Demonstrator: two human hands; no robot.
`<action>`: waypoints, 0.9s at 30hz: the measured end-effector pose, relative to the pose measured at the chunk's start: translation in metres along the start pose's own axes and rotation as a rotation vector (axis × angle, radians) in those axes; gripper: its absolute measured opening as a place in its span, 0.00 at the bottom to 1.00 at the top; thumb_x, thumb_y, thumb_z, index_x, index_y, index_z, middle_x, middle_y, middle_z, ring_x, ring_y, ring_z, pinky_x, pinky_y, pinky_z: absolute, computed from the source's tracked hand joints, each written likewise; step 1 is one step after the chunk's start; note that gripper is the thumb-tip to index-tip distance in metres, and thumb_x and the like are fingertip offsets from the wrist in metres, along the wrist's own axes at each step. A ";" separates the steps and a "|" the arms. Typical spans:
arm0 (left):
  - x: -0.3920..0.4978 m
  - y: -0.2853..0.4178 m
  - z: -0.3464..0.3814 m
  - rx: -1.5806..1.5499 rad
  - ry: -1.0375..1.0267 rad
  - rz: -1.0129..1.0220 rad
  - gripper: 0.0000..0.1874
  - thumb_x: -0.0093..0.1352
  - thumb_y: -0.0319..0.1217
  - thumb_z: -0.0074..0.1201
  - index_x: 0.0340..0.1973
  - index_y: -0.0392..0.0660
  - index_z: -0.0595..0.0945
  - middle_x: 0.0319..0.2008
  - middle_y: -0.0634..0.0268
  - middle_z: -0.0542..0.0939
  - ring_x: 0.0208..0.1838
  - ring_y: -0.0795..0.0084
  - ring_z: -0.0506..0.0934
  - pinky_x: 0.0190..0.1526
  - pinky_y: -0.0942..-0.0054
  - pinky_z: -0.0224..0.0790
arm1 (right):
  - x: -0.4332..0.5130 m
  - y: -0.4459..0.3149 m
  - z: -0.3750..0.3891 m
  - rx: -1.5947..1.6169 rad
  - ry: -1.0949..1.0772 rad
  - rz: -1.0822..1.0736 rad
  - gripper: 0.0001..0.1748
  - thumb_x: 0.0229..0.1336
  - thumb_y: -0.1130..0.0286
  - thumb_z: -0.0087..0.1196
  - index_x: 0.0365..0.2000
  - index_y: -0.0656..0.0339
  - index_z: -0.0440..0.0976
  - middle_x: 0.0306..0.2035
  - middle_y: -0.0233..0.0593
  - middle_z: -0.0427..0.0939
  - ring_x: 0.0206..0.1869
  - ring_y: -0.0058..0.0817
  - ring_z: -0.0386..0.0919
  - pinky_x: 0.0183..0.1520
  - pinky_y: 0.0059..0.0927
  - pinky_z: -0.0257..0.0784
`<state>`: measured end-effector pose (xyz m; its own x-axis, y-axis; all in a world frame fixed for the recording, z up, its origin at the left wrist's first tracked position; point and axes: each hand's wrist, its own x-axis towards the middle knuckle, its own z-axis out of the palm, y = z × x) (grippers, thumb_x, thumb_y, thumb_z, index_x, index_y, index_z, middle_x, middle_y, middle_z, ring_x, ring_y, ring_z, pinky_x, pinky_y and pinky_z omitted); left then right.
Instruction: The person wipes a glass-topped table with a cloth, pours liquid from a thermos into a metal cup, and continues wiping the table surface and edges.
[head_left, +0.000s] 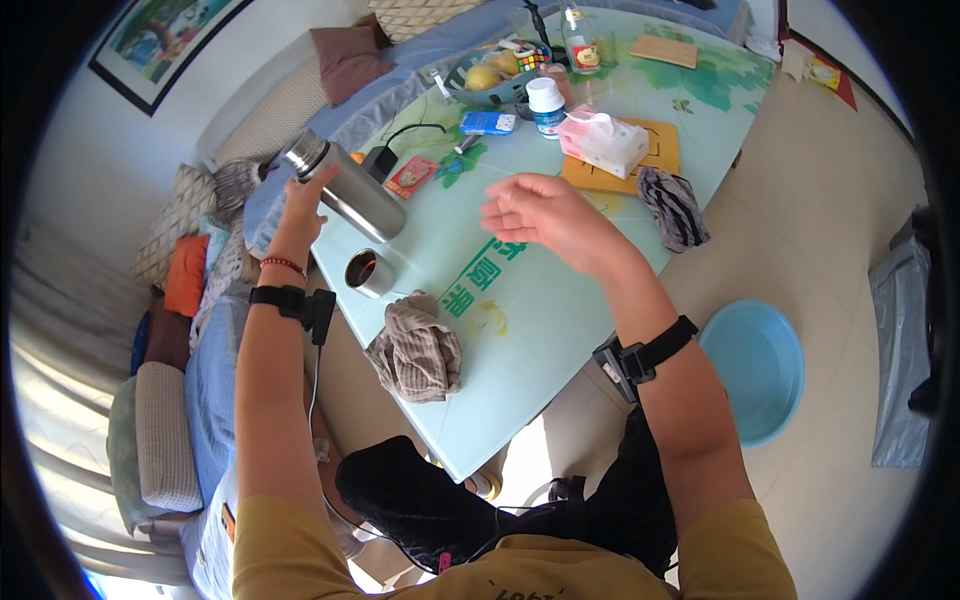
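Observation:
My left hand (306, 201) is around the side of a stainless steel thermos flask (364, 196), near its neck, at the table's left edge. The thumb and fingertips show against the metal. A small steel cup (369, 274) with a dark inside stands just in front of the flask's base. Nearer to me lies a crumpled grey-brown cloth (418, 351). My right hand (546, 217) is over the middle of the table, slightly blurred. It holds nothing, and its fingers are loosely bent and a little apart.
The glass-topped table (540, 360) bears a tissue pack (604, 142), a white-capped bottle (546, 109), a fruit basket (487, 94), a glass bottle (581, 49) and a striped cloth (673, 208). A blue basin (752, 373) stands on the floor at right. A cushioned sofa (214, 367) runs along the left.

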<state>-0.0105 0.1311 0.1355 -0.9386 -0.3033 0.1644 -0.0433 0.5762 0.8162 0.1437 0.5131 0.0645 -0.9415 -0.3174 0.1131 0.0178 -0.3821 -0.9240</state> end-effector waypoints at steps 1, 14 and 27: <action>-0.011 0.006 -0.004 -0.060 0.022 0.063 0.45 0.62 0.35 0.73 0.72 0.40 0.66 0.67 0.52 0.70 0.67 0.49 0.71 0.66 0.39 0.62 | 0.001 0.000 0.005 0.203 -0.031 -0.012 0.19 0.73 0.61 0.54 0.50 0.69 0.75 0.50 0.47 0.82 0.54 0.37 0.83 0.57 0.38 0.80; -0.277 0.031 -0.043 -0.574 -0.287 0.335 0.16 0.74 0.25 0.57 0.57 0.34 0.81 0.61 0.59 0.79 0.63 0.68 0.77 0.63 0.68 0.68 | -0.017 0.053 0.079 0.110 -0.148 0.126 0.19 0.72 0.62 0.57 0.53 0.66 0.74 0.53 0.47 0.81 0.56 0.37 0.80 0.63 0.40 0.75; -0.256 -0.071 -0.004 -0.245 -0.405 0.326 0.31 0.64 0.18 0.52 0.65 0.45 0.77 0.72 0.59 0.70 0.75 0.62 0.66 0.72 0.59 0.62 | -0.040 0.054 0.127 -0.283 -0.305 0.074 0.15 0.68 0.74 0.57 0.53 0.69 0.73 0.45 0.31 0.78 0.48 0.17 0.74 0.52 0.27 0.73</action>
<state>0.2340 0.1651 0.0376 -0.9483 0.2038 0.2434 0.3061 0.3835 0.8714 0.2252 0.3946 0.0562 -0.7978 -0.5935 0.1063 -0.0515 -0.1087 -0.9927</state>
